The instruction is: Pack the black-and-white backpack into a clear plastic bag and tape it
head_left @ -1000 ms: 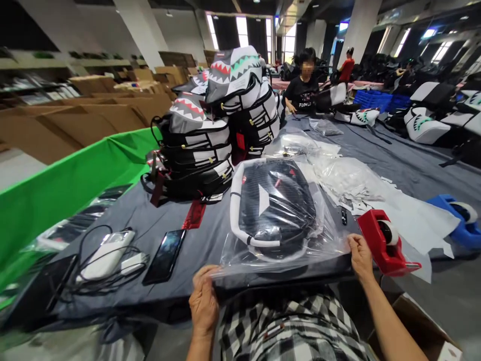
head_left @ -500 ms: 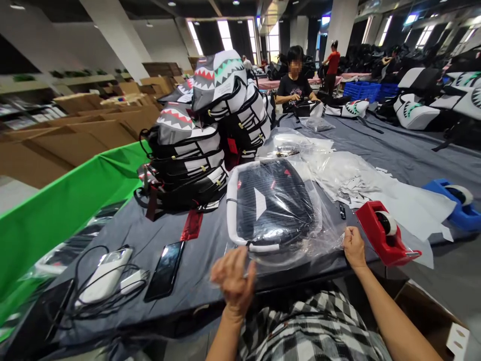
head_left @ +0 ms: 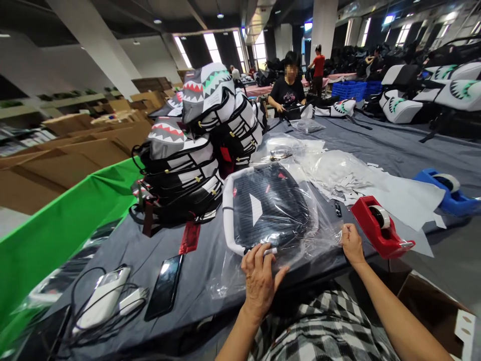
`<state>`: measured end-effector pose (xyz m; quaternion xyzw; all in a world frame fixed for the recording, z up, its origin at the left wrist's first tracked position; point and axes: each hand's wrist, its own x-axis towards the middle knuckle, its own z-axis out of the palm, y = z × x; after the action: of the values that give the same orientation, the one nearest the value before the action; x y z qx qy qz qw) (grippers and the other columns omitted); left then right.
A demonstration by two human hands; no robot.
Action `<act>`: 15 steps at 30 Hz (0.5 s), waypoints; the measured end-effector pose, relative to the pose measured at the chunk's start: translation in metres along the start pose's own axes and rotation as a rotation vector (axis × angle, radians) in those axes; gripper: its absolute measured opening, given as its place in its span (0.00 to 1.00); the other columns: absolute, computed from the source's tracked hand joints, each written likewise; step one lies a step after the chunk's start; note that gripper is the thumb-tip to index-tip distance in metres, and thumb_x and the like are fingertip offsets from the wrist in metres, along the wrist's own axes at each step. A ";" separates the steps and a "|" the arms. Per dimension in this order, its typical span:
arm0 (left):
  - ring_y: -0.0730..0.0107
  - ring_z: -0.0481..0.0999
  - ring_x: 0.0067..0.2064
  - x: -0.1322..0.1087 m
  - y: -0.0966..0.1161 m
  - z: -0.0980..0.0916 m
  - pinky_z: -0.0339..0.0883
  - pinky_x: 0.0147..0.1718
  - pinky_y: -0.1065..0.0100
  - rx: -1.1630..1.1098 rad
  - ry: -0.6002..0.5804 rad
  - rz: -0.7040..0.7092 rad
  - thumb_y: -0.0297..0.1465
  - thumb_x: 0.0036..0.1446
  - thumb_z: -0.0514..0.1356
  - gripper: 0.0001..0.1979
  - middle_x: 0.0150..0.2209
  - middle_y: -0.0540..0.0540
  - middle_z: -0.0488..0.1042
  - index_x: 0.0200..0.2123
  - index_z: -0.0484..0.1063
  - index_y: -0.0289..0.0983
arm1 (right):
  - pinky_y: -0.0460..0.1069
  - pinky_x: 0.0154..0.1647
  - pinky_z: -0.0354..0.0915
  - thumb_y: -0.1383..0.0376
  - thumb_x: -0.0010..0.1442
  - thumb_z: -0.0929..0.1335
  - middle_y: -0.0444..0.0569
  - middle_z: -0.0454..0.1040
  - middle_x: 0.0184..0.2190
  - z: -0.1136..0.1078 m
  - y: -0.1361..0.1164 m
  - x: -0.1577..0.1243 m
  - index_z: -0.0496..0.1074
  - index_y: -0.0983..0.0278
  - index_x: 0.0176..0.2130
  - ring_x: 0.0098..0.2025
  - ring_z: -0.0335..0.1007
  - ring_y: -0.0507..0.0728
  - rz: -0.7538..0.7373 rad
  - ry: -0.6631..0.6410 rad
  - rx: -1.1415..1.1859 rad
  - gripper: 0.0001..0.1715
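Observation:
A black and white backpack (head_left: 276, 208) lies in a clear plastic bag (head_left: 313, 225) near the table's front edge. My left hand (head_left: 260, 273) rests open on the plastic at the backpack's lower edge, fingers spread and thumb out to the right. At the bag's right end, my right hand (head_left: 352, 243) is closed, pinching the crumpled plastic. Just right of that hand stands a red tape dispenser (head_left: 381, 225) with a roll of tape.
Stacked backpacks (head_left: 184, 170) rise at the back left. A phone (head_left: 164, 286), a white power bank (head_left: 103, 298) and cables lie at the left. White sheets (head_left: 402, 195) and a blue dispenser (head_left: 445, 188) are at the right. A person (head_left: 288, 93) sits across the table.
My left hand has moved right and come down onto the bagged backpack, with plastic now spread out to its left. My right hand still pinches the bag. The view has shifted slightly.

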<state>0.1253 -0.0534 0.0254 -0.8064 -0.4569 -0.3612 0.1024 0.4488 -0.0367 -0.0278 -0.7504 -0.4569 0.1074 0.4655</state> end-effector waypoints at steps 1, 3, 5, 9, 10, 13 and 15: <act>0.48 0.68 0.57 0.000 0.000 -0.002 0.55 0.58 0.49 -0.002 -0.016 -0.001 0.37 0.58 0.66 0.10 0.51 0.37 0.75 0.36 0.70 0.39 | 0.52 0.29 0.62 0.37 0.62 0.52 0.41 0.65 0.17 0.000 0.000 0.000 0.60 0.57 0.35 0.21 0.67 0.59 -0.001 0.000 0.004 0.30; 0.50 0.69 0.56 0.002 0.000 -0.006 0.55 0.57 0.49 -0.009 -0.027 0.011 0.34 0.60 0.65 0.07 0.49 0.40 0.77 0.33 0.70 0.40 | 0.52 0.29 0.63 0.37 0.62 0.52 0.41 0.64 0.16 0.000 -0.001 -0.001 0.60 0.57 0.35 0.21 0.66 0.59 -0.002 0.000 0.010 0.30; 0.53 0.71 0.55 0.007 -0.002 -0.009 0.54 0.57 0.50 -0.021 -0.013 0.034 0.30 0.63 0.62 0.06 0.47 0.43 0.79 0.32 0.70 0.40 | 0.52 0.29 0.63 0.37 0.62 0.52 0.41 0.64 0.16 0.000 -0.002 -0.002 0.59 0.57 0.35 0.20 0.66 0.59 -0.004 0.004 0.012 0.30; 0.59 0.73 0.50 0.030 -0.015 -0.012 0.58 0.52 0.55 -0.111 -0.032 0.086 0.29 0.67 0.57 0.08 0.43 0.45 0.79 0.33 0.72 0.40 | 0.52 0.28 0.62 0.37 0.63 0.50 0.41 0.64 0.16 -0.001 0.000 -0.002 0.60 0.57 0.35 0.20 0.66 0.59 -0.007 0.012 0.002 0.31; 0.61 0.74 0.48 0.036 -0.020 -0.012 0.59 0.49 0.57 -0.148 -0.064 0.088 0.30 0.68 0.56 0.10 0.42 0.45 0.79 0.32 0.72 0.40 | 0.52 0.28 0.62 0.37 0.63 0.50 0.42 0.64 0.16 -0.001 0.001 -0.001 0.60 0.57 0.35 0.20 0.67 0.59 -0.007 0.014 -0.007 0.31; 0.66 0.73 0.41 0.051 -0.034 -0.006 0.60 0.43 0.60 -0.246 -0.185 0.057 0.33 0.69 0.54 0.13 0.37 0.47 0.78 0.31 0.72 0.39 | 0.53 0.28 0.60 0.38 0.63 0.50 0.44 0.66 0.17 0.000 0.004 0.003 0.62 0.58 0.36 0.22 0.68 0.61 -0.004 0.017 -0.055 0.31; 0.66 0.73 0.39 0.054 -0.040 -0.001 0.58 0.41 0.61 -0.280 -0.270 0.034 0.34 0.69 0.54 0.13 0.35 0.48 0.77 0.31 0.72 0.39 | 0.53 0.28 0.59 0.39 0.63 0.51 0.44 0.67 0.17 0.003 0.005 0.007 0.63 0.58 0.36 0.22 0.67 0.61 -0.004 -0.002 -0.095 0.30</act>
<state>0.1096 0.0044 0.0563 -0.8614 -0.3982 -0.3080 -0.0668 0.4541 -0.0306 -0.0317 -0.7706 -0.4633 0.0856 0.4292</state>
